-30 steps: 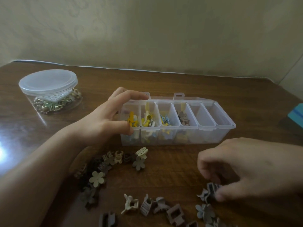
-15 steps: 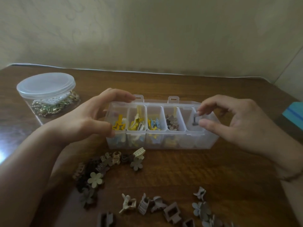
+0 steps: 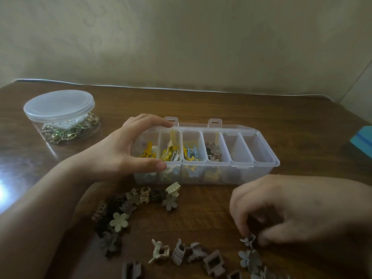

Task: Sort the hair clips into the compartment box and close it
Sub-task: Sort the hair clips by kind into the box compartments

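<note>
The compartment box [image 3: 259,168] stands open in the middle of the wooden surface [image 3: 201,101], with its lid folded back behind it. Counting from the left end, the first four compartments already hold hair clips: yellow ones, yellow and white ones, blue ones, and brown flower-shaped ones. The two compartments at the right end look empty, as far as the clear plastic shows.

The left hand [image 3: 120,152] holds the left end of the box, fingers curled over the far rim and thumb on the near rim. The right hand [image 3: 281,214] is low over the surface near the front, and its fingertips pinch a small grey clip [image 3: 248,238] in the group of grey flower clips [image 3: 250,258] there.

Much work is left, I judge. A curved pile of brown and beige clips [image 3: 130,208] lies just in front of the box, and a row of beige and grey claw clips [image 3: 181,252] lies nearer the camera. All these must go into compartments, and after that the lid must be closed. A round lidded jar [image 3: 60,115] stands apart at the left.
</note>
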### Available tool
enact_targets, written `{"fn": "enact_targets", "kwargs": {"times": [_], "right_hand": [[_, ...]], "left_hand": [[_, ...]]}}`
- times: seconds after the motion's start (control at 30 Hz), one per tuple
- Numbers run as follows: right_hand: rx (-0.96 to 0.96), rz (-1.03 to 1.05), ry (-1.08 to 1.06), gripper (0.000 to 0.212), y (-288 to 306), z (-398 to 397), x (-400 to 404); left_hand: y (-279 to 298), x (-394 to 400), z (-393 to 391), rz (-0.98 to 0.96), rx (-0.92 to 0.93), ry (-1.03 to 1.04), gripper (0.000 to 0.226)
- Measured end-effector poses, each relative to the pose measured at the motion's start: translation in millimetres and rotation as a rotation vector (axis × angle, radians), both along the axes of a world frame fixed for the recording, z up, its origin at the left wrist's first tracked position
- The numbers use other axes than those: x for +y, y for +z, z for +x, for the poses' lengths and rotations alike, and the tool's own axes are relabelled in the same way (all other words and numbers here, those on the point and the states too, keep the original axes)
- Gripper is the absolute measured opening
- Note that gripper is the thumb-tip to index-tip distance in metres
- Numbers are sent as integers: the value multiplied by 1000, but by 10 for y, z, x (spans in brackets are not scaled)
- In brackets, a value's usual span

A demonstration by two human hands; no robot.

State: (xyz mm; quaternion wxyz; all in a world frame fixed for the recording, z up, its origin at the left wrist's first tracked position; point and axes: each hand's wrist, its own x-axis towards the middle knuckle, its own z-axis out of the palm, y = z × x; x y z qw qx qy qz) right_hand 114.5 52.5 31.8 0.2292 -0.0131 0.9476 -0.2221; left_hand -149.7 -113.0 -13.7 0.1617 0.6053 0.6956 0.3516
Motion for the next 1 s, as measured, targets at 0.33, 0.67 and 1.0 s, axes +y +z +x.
{"fn": "enact_targets", "kwargs": {"times": [0.33, 0.67, 1.0], "right_hand": [[717, -58, -260, 11, 143, 107, 128], [882, 108, -267, 9, 28, 39, 188], [82, 88, 78, 23, -20, 40, -66]], "left_hand": [[-17, 5, -18, 16, 5, -9, 77], [-17, 8, -24, 10, 7, -14, 77], [-20, 13, -29, 14, 4, -10, 77]]}}
